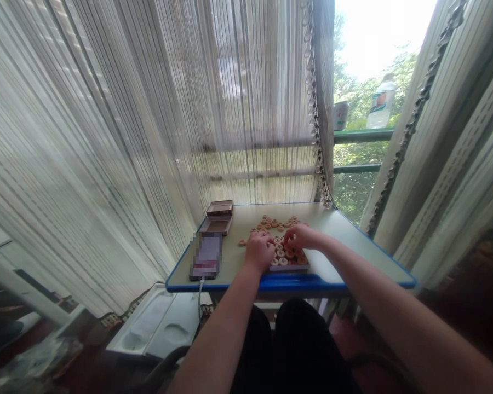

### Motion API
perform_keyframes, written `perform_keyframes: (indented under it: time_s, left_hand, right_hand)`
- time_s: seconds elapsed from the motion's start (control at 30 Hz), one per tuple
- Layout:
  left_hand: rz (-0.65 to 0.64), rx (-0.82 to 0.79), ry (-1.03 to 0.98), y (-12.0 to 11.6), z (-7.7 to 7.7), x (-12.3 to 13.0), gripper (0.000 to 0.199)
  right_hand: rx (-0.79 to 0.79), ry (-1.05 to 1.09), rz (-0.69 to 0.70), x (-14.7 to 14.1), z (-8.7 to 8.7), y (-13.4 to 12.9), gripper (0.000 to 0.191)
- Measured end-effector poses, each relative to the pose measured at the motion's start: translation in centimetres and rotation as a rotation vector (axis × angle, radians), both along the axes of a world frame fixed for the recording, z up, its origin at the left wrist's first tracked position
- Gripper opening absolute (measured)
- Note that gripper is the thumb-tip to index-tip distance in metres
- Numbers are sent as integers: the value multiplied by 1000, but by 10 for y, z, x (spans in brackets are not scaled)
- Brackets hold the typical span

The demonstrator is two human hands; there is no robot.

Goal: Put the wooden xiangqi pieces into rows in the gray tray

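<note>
box (290, 268): by the near table (332, 219) edge, front rows of xiangqi pieces (281, 254) laid in
left hand (260, 249): at its left side, grip unclear
right hand (301, 237): apart from left, fingertips among pieces, hold unclear
loose pieces (275, 224): scattered beyond, unboxed

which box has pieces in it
The near box, by the blue table edge: rows of pieces show in it. The other boxes sit left, behind the phone.
</note>
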State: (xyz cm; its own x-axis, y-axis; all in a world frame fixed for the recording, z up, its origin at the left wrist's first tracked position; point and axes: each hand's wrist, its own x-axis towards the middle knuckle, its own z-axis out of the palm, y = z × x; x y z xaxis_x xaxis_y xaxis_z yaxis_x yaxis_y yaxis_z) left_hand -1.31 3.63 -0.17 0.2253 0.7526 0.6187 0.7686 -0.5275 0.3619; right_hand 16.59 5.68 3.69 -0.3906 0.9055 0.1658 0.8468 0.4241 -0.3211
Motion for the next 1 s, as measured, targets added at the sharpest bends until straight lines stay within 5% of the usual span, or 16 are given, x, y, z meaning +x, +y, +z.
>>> perform_keyframes:
  time_s: [0.27, 0.67, 1.0]
  left_hand:
    - [90, 27, -206, 6, 4, -4, 26]
    - [205, -52, -195, 8, 3, -5, 20]
    - [97, -351, -121, 50, 29, 1, 24]
  right_hand:
    - [-6, 10, -15, -1, 4, -6, 17]
    - [18, 131, -96, 18, 12, -21, 21]
    - [58, 170, -295, 34, 7, 29, 31]
